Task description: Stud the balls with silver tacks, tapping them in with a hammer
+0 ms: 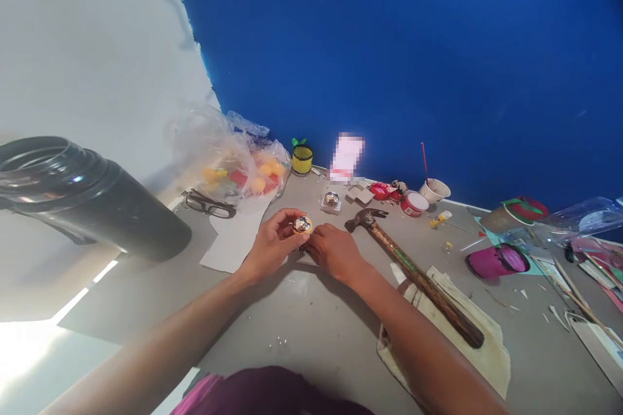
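Note:
My left hand (273, 238) is closed around a small round object (302, 225), with a shiny silver top and a yellow-orange edge. Close against it, my right hand (338, 251) has its fingers curled in beneath the object's right side. What those fingers hold, if anything, is hidden. Just beyond my hands, a second shiny silver round piece (331, 198) rests on a small clear or white block. A claw hammer (413, 266) with a worn wooden handle lies to the right of my right hand, its handle end over a cream cloth (491, 350).
A large dark flask (131, 201) stands at left, near eyeglasses (211, 205) and a plastic bag (243, 165) of coloured items. Along the blue wall are a yellow container (302, 161), a red-and-white tub (414, 203) and a paper cup (435, 190). A magenta container (497, 261) lies at right.

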